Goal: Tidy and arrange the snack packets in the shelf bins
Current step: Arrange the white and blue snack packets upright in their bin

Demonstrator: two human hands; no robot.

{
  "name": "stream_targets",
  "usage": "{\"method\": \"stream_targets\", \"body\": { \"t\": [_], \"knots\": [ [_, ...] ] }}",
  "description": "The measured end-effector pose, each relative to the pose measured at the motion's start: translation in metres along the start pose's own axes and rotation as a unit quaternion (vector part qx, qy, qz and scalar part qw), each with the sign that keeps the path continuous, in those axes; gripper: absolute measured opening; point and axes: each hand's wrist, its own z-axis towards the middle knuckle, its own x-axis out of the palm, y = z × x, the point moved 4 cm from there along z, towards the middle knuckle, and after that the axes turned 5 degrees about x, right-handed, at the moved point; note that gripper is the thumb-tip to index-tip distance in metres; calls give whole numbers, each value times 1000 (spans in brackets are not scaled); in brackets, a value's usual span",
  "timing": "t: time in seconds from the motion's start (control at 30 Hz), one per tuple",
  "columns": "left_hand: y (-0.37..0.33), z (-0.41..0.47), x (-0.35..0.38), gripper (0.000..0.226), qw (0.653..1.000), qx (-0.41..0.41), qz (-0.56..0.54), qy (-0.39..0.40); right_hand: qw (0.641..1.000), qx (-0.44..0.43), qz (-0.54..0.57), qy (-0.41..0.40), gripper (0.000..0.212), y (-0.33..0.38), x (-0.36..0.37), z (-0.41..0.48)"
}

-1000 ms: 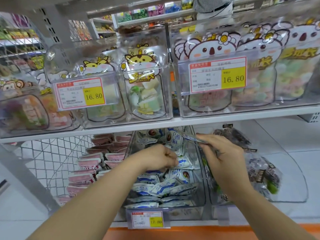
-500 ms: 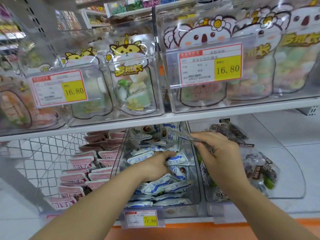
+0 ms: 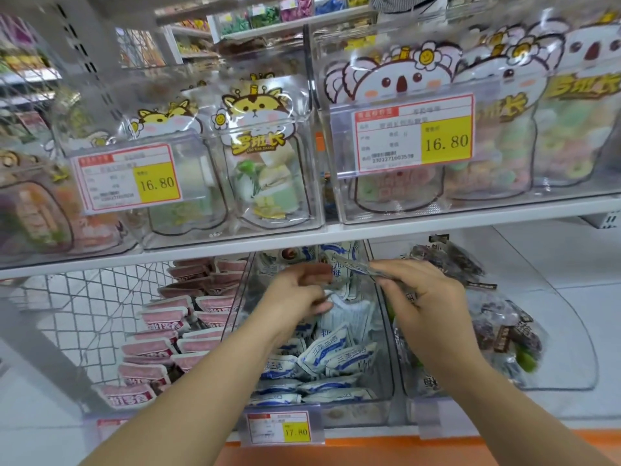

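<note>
Blue-and-white snack packets fill the clear middle bin on the lower shelf. My right hand is over the bin's right wall, its fingers pinched on a thin blue-and-white packet held flat and pointing left. My left hand is inside the bin above the pile, its curled fingers closed on a clear-edged packet just below the one in my right hand. Part of the pile is hidden under both hands.
A bin of pink packets stands to the left, a bin of dark wrapped snacks to the right. The white upper shelf edge hangs just above my hands, carrying clear bins of animal-shaped candy bags. Price tags front the bins.
My left hand has risen from the lower pile toward the back of the bin and now meets my right hand. My right hand has stayed put with its packet.
</note>
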Motion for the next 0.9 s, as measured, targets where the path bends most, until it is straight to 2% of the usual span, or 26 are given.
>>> {"method": "stream_targets", "body": {
  "t": [0.07, 0.2, 0.37, 0.47, 0.6, 0.67, 0.73, 0.8, 0.9],
  "knots": [
    [-6, -5, -8, 40, 999, 26, -31, -26, 1000, 1, 12, -5, 29, 1, -2, 0],
    [-15, -26, -21, 49, 995, 86, -8, -39, 999, 7, 41, 7, 22, 9, -5, 1],
    [-24, -56, -42, 45, 988, 133, 56, -53, 996, 6, 54, 68, 19, 28, -5, -5],
    [-38, -73, -49, 42, 985, 157, 47, -61, 986, 27, 111, 123, 23, 41, -8, -13],
    [-55, -97, -58, 52, 980, 181, 83, -26, 936, 128, 207, 256, 10, 53, -6, -20],
    [-63, -109, -59, 50, 971, 197, 132, -4, 921, 121, 214, 304, 14, 57, -3, -22],
    [-72, -121, -55, 40, 956, 218, 193, 24, 916, 91, 209, 330, 8, 61, 0, -24],
    [-81, -132, -47, 34, 931, 250, 263, 54, 903, 85, 215, 362, 19, 62, 3, -28],
    [-90, -139, -32, 27, 913, 276, 284, 95, 878, 74, 249, 403, 19, 70, 8, -33]
  ]
}}
